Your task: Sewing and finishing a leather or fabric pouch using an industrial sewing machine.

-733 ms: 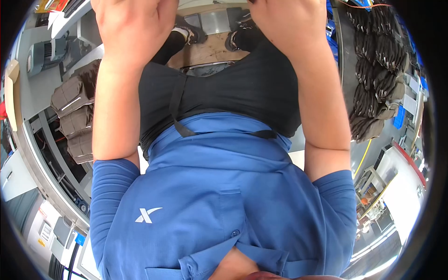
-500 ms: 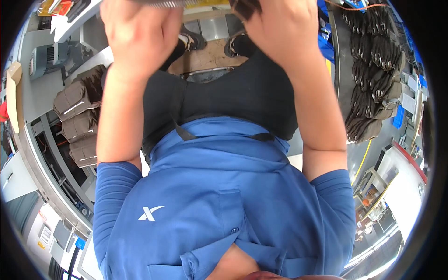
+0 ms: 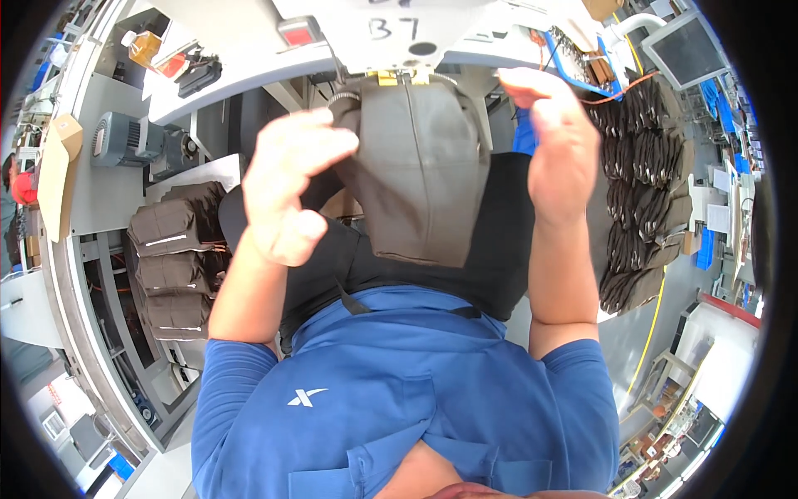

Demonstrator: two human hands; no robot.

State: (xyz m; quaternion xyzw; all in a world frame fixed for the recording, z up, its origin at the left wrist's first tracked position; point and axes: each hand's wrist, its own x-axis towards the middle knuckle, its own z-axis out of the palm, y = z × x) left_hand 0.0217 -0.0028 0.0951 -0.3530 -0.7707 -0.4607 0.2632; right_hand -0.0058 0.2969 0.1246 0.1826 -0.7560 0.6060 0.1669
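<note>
A dark grey-brown sewn cover (image 3: pixel 420 179) with a seam down its middle hangs over my lap. Its top edge meets a yellow metal part (image 3: pixel 403 78) under a white machine head (image 3: pixel 407 25), and a zipper-like toothed edge shows at its upper left. To its left is my left hand (image 3: pixel 291 179), thumb and fingers apart, fingertips close by the cover's side; I cannot tell if they touch it. On the other side my right hand (image 3: pixel 561 145) is raised, empty, its fingers stretched toward the machine and apart from the cover.
Folded brown covers (image 3: pixel 179 266) are stacked at left, near a grey motor (image 3: pixel 125 137). Many dark pieces (image 3: pixel 644 183) hang in rows at right. A blue tray (image 3: pixel 582 58) and a monitor (image 3: pixel 686 50) stand at far right, a bottle (image 3: pixel 141 46) at far left.
My hands have come apart from the dark piece by the upper edge, the right moving outward. The view has shifted up, and the cover and machine head now show.
</note>
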